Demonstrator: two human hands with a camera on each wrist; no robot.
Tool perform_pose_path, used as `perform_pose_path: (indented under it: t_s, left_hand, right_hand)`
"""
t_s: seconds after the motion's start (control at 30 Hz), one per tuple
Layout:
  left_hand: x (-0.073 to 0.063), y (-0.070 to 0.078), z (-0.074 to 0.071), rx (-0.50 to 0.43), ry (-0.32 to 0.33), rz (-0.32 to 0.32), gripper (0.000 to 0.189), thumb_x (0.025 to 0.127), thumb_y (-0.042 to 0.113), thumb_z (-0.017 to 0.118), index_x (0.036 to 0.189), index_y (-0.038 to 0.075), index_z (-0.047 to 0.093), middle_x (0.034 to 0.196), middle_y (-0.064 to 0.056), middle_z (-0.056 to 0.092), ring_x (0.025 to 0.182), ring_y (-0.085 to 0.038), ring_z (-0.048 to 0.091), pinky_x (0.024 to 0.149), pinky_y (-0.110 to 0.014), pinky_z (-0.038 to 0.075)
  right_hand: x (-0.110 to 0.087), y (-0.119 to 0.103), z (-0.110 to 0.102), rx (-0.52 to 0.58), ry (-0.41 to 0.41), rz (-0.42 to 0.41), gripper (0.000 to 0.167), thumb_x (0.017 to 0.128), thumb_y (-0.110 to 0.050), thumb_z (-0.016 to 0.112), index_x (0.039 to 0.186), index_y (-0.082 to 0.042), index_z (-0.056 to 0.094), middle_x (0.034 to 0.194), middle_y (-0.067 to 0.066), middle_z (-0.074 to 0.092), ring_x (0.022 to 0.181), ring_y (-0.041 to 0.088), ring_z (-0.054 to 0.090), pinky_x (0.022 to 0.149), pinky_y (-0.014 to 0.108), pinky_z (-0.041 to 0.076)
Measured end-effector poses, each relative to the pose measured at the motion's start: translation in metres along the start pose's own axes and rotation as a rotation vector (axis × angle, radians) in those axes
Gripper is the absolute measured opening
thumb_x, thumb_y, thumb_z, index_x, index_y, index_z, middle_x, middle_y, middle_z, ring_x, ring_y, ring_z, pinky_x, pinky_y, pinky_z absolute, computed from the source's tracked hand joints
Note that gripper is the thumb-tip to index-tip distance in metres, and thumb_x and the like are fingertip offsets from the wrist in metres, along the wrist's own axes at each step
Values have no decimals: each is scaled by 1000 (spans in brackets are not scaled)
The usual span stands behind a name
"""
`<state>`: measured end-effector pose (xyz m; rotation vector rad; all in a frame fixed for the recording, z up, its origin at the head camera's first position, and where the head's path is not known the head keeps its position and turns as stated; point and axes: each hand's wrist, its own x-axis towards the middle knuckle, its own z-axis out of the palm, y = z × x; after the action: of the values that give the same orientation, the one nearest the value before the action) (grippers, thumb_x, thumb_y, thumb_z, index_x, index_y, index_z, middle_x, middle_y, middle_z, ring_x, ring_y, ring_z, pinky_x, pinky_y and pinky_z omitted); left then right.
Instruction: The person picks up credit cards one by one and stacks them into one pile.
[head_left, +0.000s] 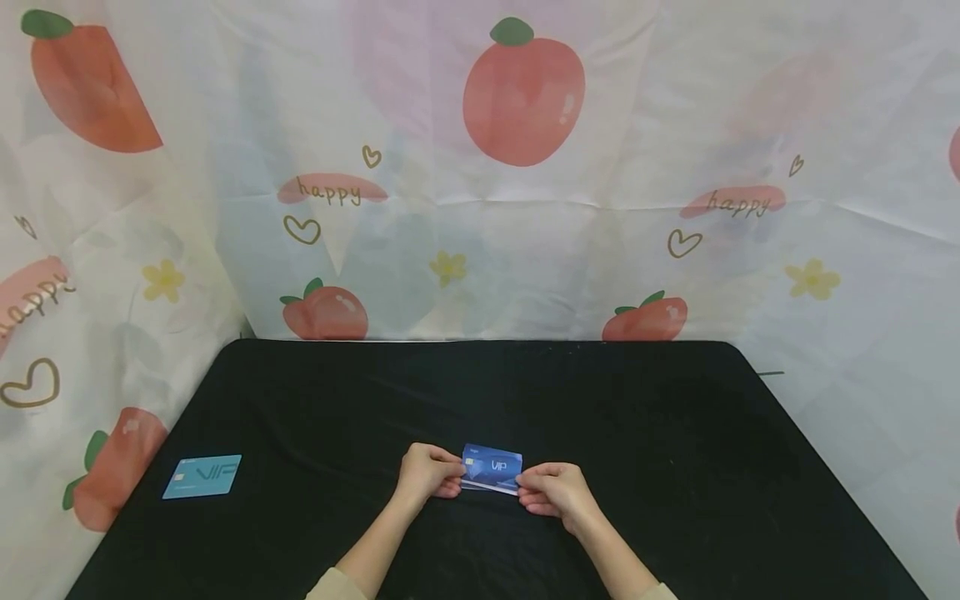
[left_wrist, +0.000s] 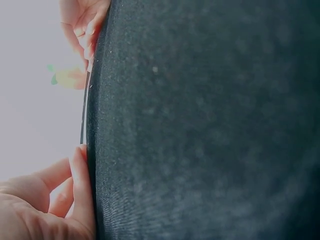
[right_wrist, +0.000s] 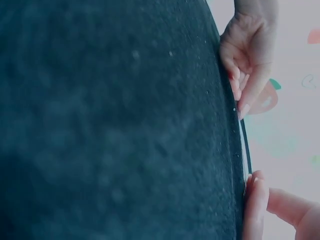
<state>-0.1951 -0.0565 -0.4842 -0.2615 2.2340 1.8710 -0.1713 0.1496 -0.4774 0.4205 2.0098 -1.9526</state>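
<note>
In the head view, a dark blue VIP card point(head_left: 492, 467) is held level between both hands, low over the black tabletop. A pale edge of another card point(head_left: 487, 487) shows beneath its lower side, slightly askew. My left hand point(head_left: 426, 477) pinches the left end between thumb and fingers. At the opposite end, my right hand point(head_left: 557, 493) pinches the lower right corner. Seen edge-on in the left wrist view, the cards point(left_wrist: 84, 112) form a thin dark and light strip between the fingertips. The right wrist view shows the same thin strip close to the cloth.
A light blue VIP card point(head_left: 202, 477) lies flat near the table's left edge. Black cloth covers the table point(head_left: 675, 425). Behind it and along the sides hangs a pale curtain point(head_left: 525, 242) printed with fruit, flowers and hearts.
</note>
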Motion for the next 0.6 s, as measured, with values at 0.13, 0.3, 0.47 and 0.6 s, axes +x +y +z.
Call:
perform_pose_path:
  t_s: [0.13,0.3,0.47,0.6]
  left_hand:
    - [0,0,-3,-35,-36,-17,12,76,0,69,85,-9,68,55,-8,62,43,-9,58,45,-27,54]
    - [-1,1,-11,-51,-83,-50,20,81,6,66,92,-10,66,55,-6,60,45,-11,59,48,-29,55]
    - [-4,7,-25,-53,-63,-61,28,85,14,62,102,-9,63,59,-6,62,49,-13,61,49,-27,55]
    - [-8,14,-41,-57,-15,-43,33,87,18,61,106,-8,61,64,-7,65,53,-16,64,50,-27,56]
  right_hand:
    - [0,-1,-3,5,-26,16,18,79,-7,68,90,7,62,64,7,65,54,12,64,52,24,55]
    - [-1,-6,-3,-1,-49,13,22,83,-9,64,95,8,61,66,7,65,56,14,64,55,26,56]
    - [-2,-15,2,24,-103,-42,31,86,-12,62,107,10,56,72,7,65,62,15,65,61,28,57]
    - [-5,-24,13,50,-175,-67,35,87,-14,61,111,10,53,76,6,66,67,15,66,65,27,57]
